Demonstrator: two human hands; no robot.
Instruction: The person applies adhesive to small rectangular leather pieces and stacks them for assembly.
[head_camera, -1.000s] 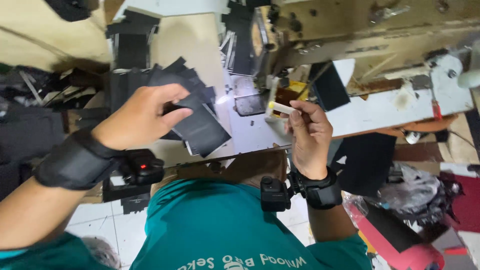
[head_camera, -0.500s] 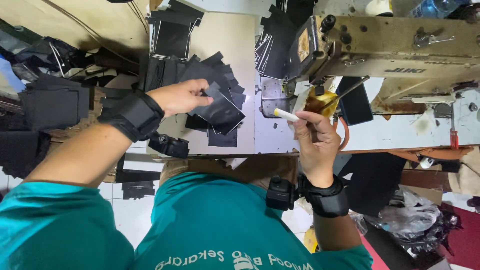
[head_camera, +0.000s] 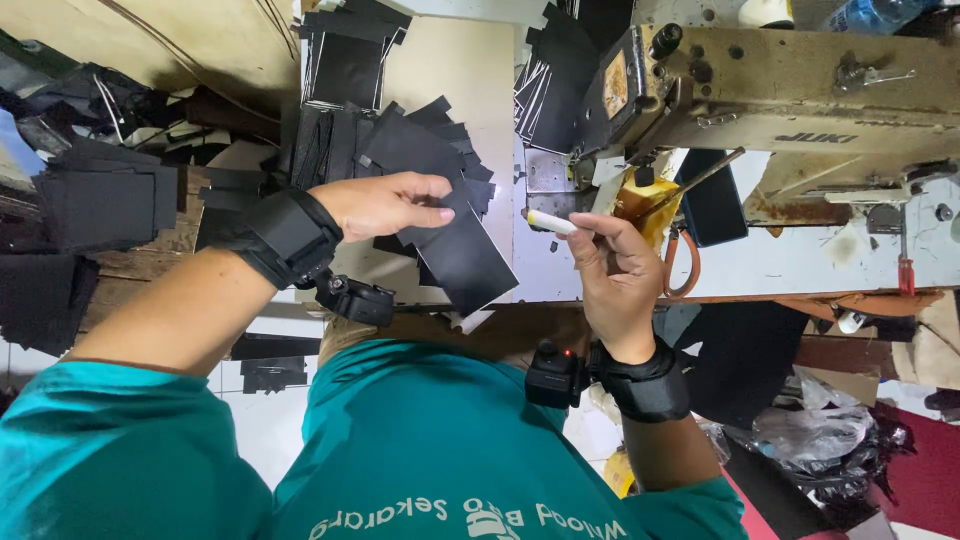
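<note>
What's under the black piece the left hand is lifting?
Under the black piece in the left hand lie more loose black pieces on the pale tabletop. What sits directly beneath it is covered.

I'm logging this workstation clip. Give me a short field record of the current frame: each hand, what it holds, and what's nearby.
left hand: pinches a black rectangular piece, lifted off the pile
right hand: grips a white marking stick, tip pointing left
pile of black pieces: on the table, behind the left hand
sewing machine: beige, worn, beyond the right hand
</note>
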